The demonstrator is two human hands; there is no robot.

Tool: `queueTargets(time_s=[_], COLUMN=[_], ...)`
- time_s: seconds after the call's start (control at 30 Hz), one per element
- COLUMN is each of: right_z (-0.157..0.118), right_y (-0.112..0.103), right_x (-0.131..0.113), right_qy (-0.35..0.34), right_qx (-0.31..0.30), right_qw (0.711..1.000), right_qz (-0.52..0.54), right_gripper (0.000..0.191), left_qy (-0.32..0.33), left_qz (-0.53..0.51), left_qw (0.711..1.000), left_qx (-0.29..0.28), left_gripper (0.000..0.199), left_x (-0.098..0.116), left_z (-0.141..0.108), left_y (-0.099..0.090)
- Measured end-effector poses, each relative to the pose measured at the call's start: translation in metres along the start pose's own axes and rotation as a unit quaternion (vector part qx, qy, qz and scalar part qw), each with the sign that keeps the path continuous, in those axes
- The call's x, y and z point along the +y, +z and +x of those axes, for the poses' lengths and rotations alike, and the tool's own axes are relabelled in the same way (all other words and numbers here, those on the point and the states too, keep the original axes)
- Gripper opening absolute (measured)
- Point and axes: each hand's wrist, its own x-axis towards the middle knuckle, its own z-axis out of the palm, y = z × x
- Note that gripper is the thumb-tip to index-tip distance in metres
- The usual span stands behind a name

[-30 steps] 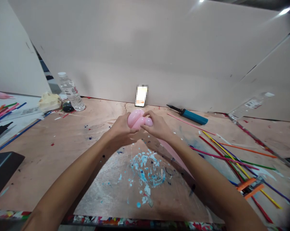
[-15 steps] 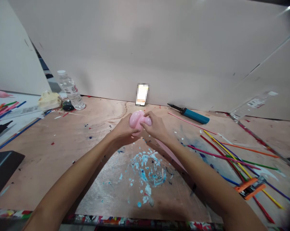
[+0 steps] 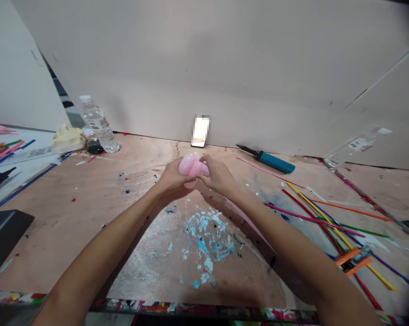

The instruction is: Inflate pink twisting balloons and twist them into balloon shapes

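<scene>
A pink balloon, twisted into several rounded bubbles, is held between both hands above the middle of the table. My left hand wraps round its left side, with the thumb along its lower front. On the other side, my right hand pinches a small bubble between thumb and fingers. A long pink length of the balloon trails down to the right, partly hidden under my right forearm.
A lit phone leans on the back wall. A blue hand pump lies behind uninflated balloons and an orange-handled tool. At left stand a water bottle and a dark box. Another bottle is at right.
Both hands and the pink balloon have shifted slightly left. The small bubble at my right fingertips has turned and is more covered by the fingers.
</scene>
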Motion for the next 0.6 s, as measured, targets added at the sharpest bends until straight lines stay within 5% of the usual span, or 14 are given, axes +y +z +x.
queueTargets(time_s=[0.13,0.4,0.6], right_z=[0.0,-0.003,-0.005], right_y=[0.002,0.004,0.003], right_x=[-0.003,-0.008,-0.011], right_qy=[0.009,0.007,0.012], right_qx=[0.01,0.016,0.003], right_qw=[1.0,1.0,1.0], right_qz=[-0.017,0.001,0.003], right_gripper=[0.032,0.031,0.028], left_qy=[0.01,0.02,-0.022], left_qz=[0.005,-0.061,-0.02], left_qw=[1.0,0.995,0.996], left_qx=[0.007,-0.072,-0.08], left_gripper=[0.056,0.045,0.043], left_x=[0.003,0.015,0.006], left_z=[-0.002,-0.01,-0.004], left_y=[-0.007,0.003,-0.001])
